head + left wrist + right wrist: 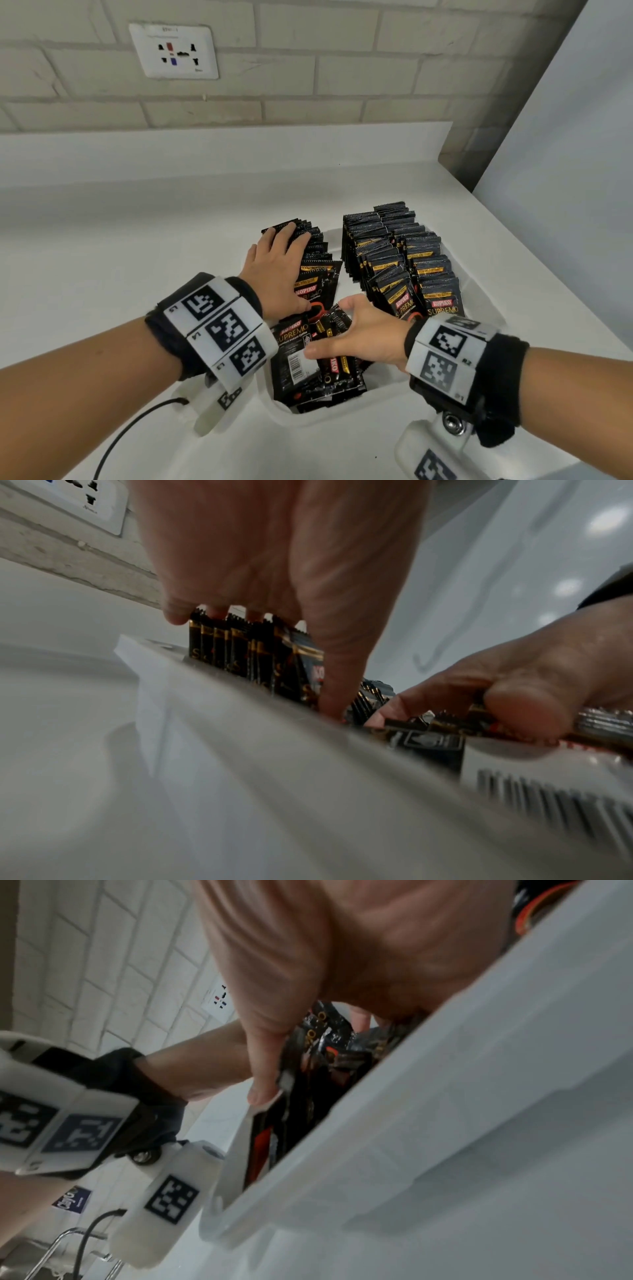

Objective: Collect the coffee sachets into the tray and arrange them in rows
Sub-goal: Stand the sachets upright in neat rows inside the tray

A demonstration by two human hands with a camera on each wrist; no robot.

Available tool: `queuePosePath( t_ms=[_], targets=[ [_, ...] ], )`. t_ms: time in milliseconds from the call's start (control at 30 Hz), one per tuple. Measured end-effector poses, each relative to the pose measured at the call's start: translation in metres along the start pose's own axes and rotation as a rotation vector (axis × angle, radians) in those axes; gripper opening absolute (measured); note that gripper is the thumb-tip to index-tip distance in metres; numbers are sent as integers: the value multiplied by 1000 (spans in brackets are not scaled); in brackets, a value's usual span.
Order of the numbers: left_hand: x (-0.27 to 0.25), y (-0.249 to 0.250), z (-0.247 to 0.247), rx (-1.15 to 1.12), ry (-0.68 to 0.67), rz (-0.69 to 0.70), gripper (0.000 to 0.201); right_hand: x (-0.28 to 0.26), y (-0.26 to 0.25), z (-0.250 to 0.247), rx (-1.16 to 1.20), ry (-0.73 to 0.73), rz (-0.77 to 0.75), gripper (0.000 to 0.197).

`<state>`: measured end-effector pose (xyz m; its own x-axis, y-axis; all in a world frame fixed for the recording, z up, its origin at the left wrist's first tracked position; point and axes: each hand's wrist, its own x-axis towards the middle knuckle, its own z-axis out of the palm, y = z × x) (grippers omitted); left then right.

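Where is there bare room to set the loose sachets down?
Inside the tray it is crowded: right rows, left row under the left hand, loose sachets under the right hand. Only a narrow gap shows between the left and right rows. The counter left of the tray is bare.

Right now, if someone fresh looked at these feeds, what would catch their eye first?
The black sachets standing in rows on the right of the white tray. Next, the left hand resting on top of a shorter row on the tray's left, and the right hand over the loose pile lying flat at the near end. Behind, a wall socket on the pale brick.
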<state>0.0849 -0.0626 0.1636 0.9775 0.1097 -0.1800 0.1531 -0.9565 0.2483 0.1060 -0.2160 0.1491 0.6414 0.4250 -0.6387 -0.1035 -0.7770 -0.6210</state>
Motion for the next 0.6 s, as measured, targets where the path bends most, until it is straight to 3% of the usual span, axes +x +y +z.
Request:
queuePosePath(
  t_ms=[200, 333, 500, 600],
  targets=[
    [0, -1, 0, -4, 1, 4, 104, 14, 4, 13, -26, -50, -19, 95],
    [1, -2, 1, -13, 6, 7, 104, 14, 1, 12, -173, 11, 26, 114],
    [1, -2, 2, 7, 15, 10, 104, 6, -8, 13, -50, 19, 44, 85],
    [1, -3, 3, 17, 20, 16, 104, 4, -9, 13, -60, 14, 42, 90]
  ],
)
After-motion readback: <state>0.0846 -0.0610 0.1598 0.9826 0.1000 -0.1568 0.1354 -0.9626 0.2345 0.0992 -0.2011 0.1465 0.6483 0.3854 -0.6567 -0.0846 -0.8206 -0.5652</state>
